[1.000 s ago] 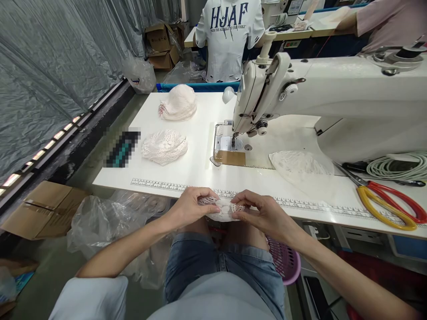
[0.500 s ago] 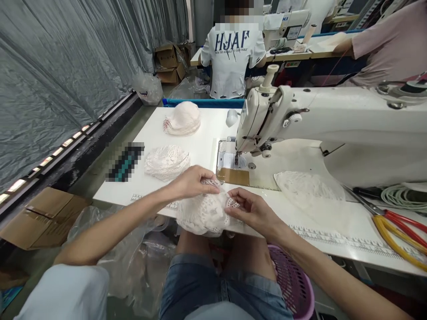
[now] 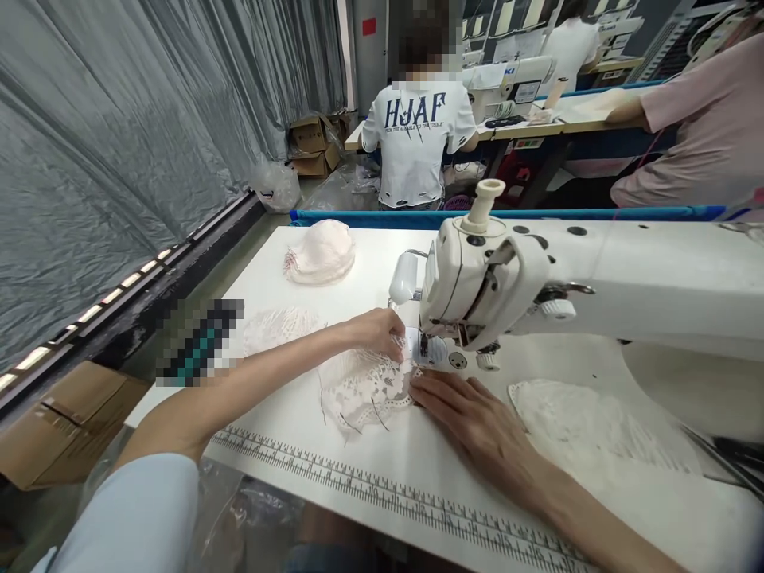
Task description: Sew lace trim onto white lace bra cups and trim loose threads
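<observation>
A white lace piece [image 3: 365, 388] lies on the white sewing table [image 3: 334, 469], its right edge at the needle of the white sewing machine [image 3: 537, 286]. My left hand [image 3: 377, 331] pinches the far edge of the lace just left of the presser foot, fingers closed on it. Lying flat, my right hand [image 3: 471, 415] presses the near edge of the lace against the table with stretched fingers in front of the needle.
A pile of lace pieces [image 3: 278, 328] and a pink stack of cups [image 3: 321, 252] lie at the table's left and back. More lace [image 3: 573, 414] lies right of my right hand. A printed ruler [image 3: 387, 497] runs along the front edge. Other people sit at tables behind.
Both hands carried the lace piece from my lap edge forward onto the table to the machine's needle. My right hand went from pinching to lying flat. The camera leaned forward.
</observation>
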